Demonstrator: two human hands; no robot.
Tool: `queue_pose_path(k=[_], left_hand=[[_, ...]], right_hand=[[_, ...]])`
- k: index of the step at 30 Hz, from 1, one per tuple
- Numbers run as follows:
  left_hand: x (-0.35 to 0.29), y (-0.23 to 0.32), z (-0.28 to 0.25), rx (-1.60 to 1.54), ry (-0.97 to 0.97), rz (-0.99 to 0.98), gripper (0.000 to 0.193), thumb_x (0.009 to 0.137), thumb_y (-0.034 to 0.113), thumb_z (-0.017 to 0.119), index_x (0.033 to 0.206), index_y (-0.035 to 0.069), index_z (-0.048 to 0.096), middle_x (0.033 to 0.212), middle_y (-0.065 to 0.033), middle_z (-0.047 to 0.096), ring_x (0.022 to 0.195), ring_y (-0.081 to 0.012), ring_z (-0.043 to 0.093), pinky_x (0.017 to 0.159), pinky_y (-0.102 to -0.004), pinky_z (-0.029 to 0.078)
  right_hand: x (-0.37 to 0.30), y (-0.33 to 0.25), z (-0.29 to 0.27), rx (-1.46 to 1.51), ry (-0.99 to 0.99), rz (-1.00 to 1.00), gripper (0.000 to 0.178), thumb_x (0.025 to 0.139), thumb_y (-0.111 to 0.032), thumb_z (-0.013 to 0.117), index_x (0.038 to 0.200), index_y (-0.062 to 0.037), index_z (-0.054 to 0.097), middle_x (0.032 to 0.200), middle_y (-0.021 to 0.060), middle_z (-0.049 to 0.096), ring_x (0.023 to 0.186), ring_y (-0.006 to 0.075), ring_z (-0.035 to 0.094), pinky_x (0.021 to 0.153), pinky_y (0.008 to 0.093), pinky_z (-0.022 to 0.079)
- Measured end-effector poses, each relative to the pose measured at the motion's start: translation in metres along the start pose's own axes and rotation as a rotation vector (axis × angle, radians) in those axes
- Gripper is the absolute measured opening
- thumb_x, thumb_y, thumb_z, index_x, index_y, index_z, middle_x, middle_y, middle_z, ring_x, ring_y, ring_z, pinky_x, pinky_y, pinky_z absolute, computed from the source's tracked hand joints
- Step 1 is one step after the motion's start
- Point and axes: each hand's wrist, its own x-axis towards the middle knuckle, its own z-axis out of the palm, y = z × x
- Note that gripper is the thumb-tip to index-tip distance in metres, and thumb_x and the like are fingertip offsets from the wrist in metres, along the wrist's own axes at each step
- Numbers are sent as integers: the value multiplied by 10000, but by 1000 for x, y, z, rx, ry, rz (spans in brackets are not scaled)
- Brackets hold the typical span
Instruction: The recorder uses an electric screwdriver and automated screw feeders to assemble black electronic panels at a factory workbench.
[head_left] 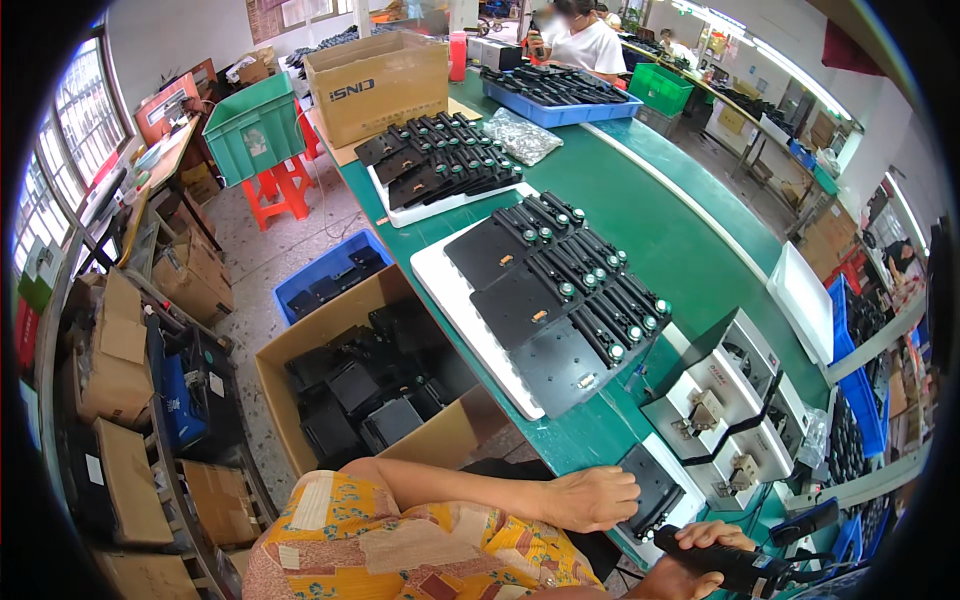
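Note:
My right hand (705, 560) is wrapped round a black electric screwdriver (745, 570) with a cable at its rear end. The screwdriver's front end points left, at the near edge of a flat black plate assembly (650, 490). This assembly lies on a white foam pad (685, 508) at the table's near edge. Over the assembly's left edge sits my left hand (595, 498), its fingers curled in; whatever they may hold is hidden. Small metal parts show along the assembly's near edge, too small to make out.
Beyond my hands stands a white twin-feeder machine (735, 400). Several black plate assemblies (560, 290) lie in rows on a white foam board (440, 285), with another stack (440, 155) farther off. A cardboard box (470, 425) of black parts stands left of the green table (655, 215). A co-worker (585, 45) sits at the far end.

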Motion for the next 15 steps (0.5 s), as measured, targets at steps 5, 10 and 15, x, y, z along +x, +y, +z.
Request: queue_pose_path(k=[5,10,15], left_hand=[[6,4,-5,-3,-24,-19,244,743,111,747,808,82,514,835,-80,466,798,-265,519,699,-392,428],[10,5,-6,-31,-61,-37,168,815,86,695,847,66,532,829,-80,452,790,-265,508,697,-391,420],[6,6,-6,2,-86,-26,134,806,77,653,855,59,530,826,-83,444,790,-255,505,692,-378,411]], right_hand=[[-5,-4,-5,25,56,49,590,927,-421,715,1255,8,478,1041,190,597,821,272,596,712,385,520],[-12,-7,-17,52,63,21,560,914,-413,737,1225,-5,512,999,176,606,788,267,593,702,379,515],[-9,-16,-12,13,147,61,562,896,-426,765,1195,-9,538,959,171,616,776,267,596,699,379,516]])
